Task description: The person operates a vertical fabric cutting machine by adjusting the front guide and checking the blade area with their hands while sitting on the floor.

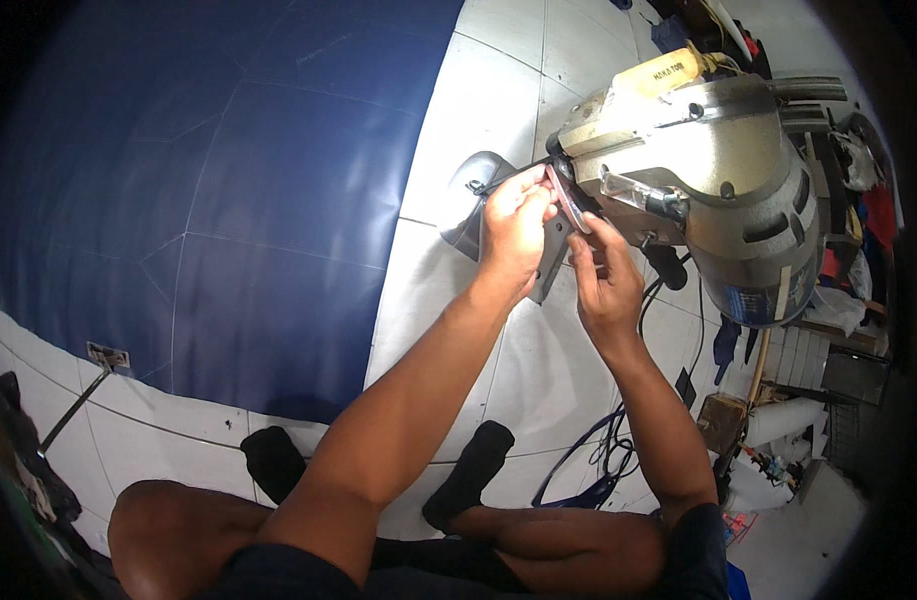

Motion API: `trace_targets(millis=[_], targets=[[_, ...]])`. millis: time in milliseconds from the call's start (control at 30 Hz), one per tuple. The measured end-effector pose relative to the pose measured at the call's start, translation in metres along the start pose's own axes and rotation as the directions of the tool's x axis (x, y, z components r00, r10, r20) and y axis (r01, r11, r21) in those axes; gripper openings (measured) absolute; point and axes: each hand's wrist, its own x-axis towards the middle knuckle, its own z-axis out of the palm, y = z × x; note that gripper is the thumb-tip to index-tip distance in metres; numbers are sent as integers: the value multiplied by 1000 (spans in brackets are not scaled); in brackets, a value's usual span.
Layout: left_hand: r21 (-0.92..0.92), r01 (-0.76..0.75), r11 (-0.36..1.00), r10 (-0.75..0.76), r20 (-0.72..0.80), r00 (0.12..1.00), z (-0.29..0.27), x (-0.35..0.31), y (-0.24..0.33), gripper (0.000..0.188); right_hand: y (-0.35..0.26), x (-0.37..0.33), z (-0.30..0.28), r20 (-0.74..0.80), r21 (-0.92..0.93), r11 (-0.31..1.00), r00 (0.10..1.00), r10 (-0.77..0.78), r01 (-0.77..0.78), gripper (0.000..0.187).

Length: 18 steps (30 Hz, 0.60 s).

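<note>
A large metal-cased motor machine (718,140), seemingly an electric cloth cutter, lies on its side on the tiled floor at the right. Its smooth grey base (465,232) is to the left of my hands, and a dark metal plate (549,272) shows between them. A narrow, thin pinkish strip (570,203) is held between both hands close to the machine's body; its exact kind is unclear. My left hand (516,222) pinches its upper end with thumb and fingers. With fingertips closed, my right hand (606,280) grips its lower end.
Dark blue sheet material (268,180) with pale chalk lines covers the floor at the left. Black and blue cables (610,450) coil below my right arm. Clutter and boxes (723,420) line the right side. My socked foot (471,475) rests on the tiles.
</note>
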Motion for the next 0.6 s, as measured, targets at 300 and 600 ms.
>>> trace_targets(millis=[300, 600], targets=[[-227, 95, 969, -104, -29, 994, 4, -6, 2, 31, -8, 6, -7, 106, -433, 886, 985, -134, 167, 12], [-49, 98, 994, -94, 79, 992, -3, -2, 3, 38, -30, 3, 0, 229, -595, 768, 966, -118, 234, 18]])
